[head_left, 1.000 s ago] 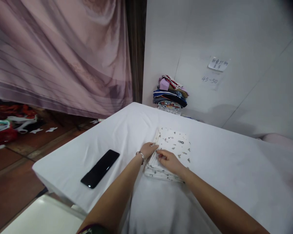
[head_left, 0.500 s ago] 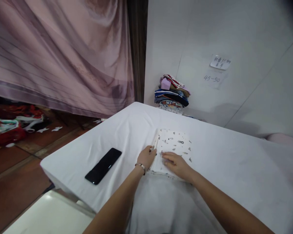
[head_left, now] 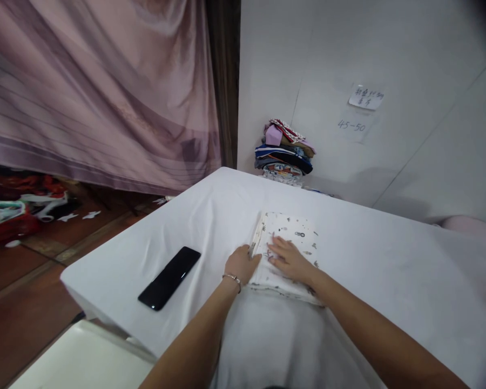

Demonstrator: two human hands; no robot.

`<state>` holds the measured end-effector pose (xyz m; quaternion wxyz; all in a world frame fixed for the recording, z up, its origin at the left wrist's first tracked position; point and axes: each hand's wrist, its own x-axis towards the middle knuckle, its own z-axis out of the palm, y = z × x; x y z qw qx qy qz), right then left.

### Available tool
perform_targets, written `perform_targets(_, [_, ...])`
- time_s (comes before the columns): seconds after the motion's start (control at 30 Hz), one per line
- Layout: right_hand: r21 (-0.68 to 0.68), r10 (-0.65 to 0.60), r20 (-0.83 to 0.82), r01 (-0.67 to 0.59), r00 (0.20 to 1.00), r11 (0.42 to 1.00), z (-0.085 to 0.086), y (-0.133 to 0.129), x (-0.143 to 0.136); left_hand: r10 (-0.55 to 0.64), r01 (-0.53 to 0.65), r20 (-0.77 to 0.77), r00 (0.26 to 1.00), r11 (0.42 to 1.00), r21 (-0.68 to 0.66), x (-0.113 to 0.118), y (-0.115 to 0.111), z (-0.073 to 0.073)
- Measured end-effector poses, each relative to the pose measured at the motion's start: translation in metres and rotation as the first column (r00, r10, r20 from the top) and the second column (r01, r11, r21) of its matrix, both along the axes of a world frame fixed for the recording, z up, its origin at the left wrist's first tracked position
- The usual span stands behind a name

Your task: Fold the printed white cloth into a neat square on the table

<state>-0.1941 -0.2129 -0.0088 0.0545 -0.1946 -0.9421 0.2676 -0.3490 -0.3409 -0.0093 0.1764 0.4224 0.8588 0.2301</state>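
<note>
A folded white cloth [head_left: 289, 224] with small grey and dark prints lies on the white-covered table in front of me. My left hand [head_left: 242, 263], with a bracelet at its wrist, grips the cloth's left edge. Its thumb rests on top, while the other fingers are along the side and partly hidden. On the cloth's upper face, my right hand [head_left: 289, 260] lies flat with fingers spread. Several layers show along the near and left edges of the fold.
A black phone [head_left: 170, 278] lies on the white tablecloth [head_left: 368, 270] to the left. Stacked folded clothes [head_left: 284, 154] stand beyond the far edge, by the wall. A pale stool or chair seat [head_left: 85, 356] is at lower left. A pinkish curtain [head_left: 117, 97] hangs behind.
My right hand has slid slightly forward over the cloth, its fingers spreading more. My left hand stays at the left edge, with its thumb reaching a little further out. The view has shifted slightly.
</note>
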Motion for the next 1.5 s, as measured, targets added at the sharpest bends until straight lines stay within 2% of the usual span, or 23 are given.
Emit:
perform_targets(0.1, [-0.071,-0.309,-0.146,0.302,0.940,0.951,0.000,0.015,0.037,-0.007,0.010,0.047,0.999,0.998,-0.061,-0.002,-0.001,0.001])
perform_targets(0.13, [-0.128,-0.433,-0.173,0.416,0.885,0.900,-0.002,0.018,0.052,-0.009,0.015,0.069,0.998,0.997,-0.081,-0.003,-0.002,0.002])
perform_targets(0.2, [-0.318,-0.660,-0.155,0.595,0.735,0.738,-0.007,0.017,0.080,-0.026,0.037,0.108,0.994,0.994,-0.102,-0.002,-0.001,0.003])
perform_targets(0.3, [-0.658,-0.816,-0.051,0.596,0.575,0.461,-0.011,0.000,0.107,-0.044,0.059,0.125,0.991,0.991,-0.122,-0.001,0.000,0.004])
perform_targets(0.33, [-0.726,-0.830,-0.026,0.560,0.558,0.399,-0.010,-0.009,0.111,-0.041,0.057,0.119,0.992,0.990,-0.130,0.000,0.001,0.004])
perform_targets(0.4, [-0.781,-0.828,0.000,0.517,0.561,0.350,-0.009,-0.025,0.113,-0.031,0.045,0.102,0.994,0.990,-0.132,-0.001,0.002,0.004])
perform_targets(0.5, [-0.762,-0.787,0.031,0.524,0.616,0.381,-0.006,-0.036,0.110,-0.007,0.015,0.082,0.997,0.995,-0.099,-0.003,0.003,0.004])
perform_targets(0.57, [-0.765,-0.747,0.029,0.495,0.664,0.411,-0.003,-0.028,0.113,0.018,-0.009,0.114,0.993,0.997,-0.077,0.003,0.002,0.005])
perform_targets(0.67, [-0.746,-0.726,-0.034,0.466,0.687,0.476,0.008,0.013,0.138,-0.019,0.038,0.387,0.922,0.998,-0.043,0.038,-0.004,0.006])
perform_targets(0.73, [-0.659,-0.716,-0.081,0.502,0.693,0.561,0.020,0.054,0.166,-0.097,0.161,0.683,0.724,0.987,-0.031,0.076,-0.009,0.005])
perform_targets(0.8, [-0.526,-0.753,-0.180,0.585,0.632,0.617,0.033,0.096,0.197,-0.183,0.424,0.869,0.460,0.905,-0.035,0.115,-0.014,0.002])
perform_targets(0.83, [-0.436,-0.799,-0.252,0.673,0.546,0.597,0.038,0.112,0.211,-0.224,0.531,0.895,0.386,0.848,-0.016,0.130,-0.015,0.002])
perform_targets(0.87, [-0.351,-0.837,-0.287,0.762,0.466,0.545,0.042,0.124,0.224,-0.271,0.603,0.895,0.354,0.798,0.003,0.142,-0.015,0.001])
perform_targets(0.9, [-0.296,-0.854,-0.306,0.811,0.421,0.505,0.045,0.130,0.235,-0.329,0.638,0.871,0.365,0.769,0.023,0.148,-0.014,0.002])
perform_targets(0.97, [-0.260,-0.856,-0.304,0.828,0.419,0.497,0.045,0.125,0.248,-0.452,0.610,0.743,0.494,0.789,0.075,0.147,-0.008,0.004])
perform_targets(1.03, [-0.249,-0.832,-0.280,0.801,0.479,0.545,0.039,0.100,0.251,-0.524,0.511,0.508,0.684,0.841,0.179,0.131,0.003,0.008])
perform_targets(1.1, [-0.220,-0.793,-0.291,0.770,0.535,0.600,0.029,0.066,0.248,-0.492,0.434,0.156,0.856,0.849,0.301,0.108,0.017,0.012])
perform_targets(1.17, [-0.157,-0.740,-0.333,0.739,0.585,0.655,0.018,0.030,0.244,-0.431,0.448,-0.134,0.892,0.808,0.382,0.086,0.029,0.014])
perform_targets(1.23, [-0.079,-0.671,-0.362,0.696,0.647,0.713,0.008,0.000,0.243,-0.438,0.519,-0.281,0.854,0.752,0.406,0.069,0.039,0.013])
perform_targets(1.3, [-0.001,-0.606,-0.354,0.647,0.712,0.762,0.001,-0.021,0.247,-0.460,0.550,-0.305,0.834,0.744,0.380,0.058,0.046,0.009])
perform_targets(1.37, [0.085,-0.532,-0.344,0.590,0.774,0.803,-0.005,-0.031,0.253,-0.428,0.476,-0.210,0.879,0.815,0.330,0.051,0.050,0.005])
perform_targets(1.43, [0.174,-0.457,-0.334,0.530,0.824,0.830,-0.010,-0.036,0.258,-0.331,0.330,-0.039,0.943,0.910,0.252,0.049,0.051,0.003])
perform_targets(1.5, [0.239,-0.412,-0.322,0.494,0.853,0.836,-0.013,-0.037,0.261,-0.237,0.219,0.097,0.967,0.962,0.164,0.052,0.051,0.003])
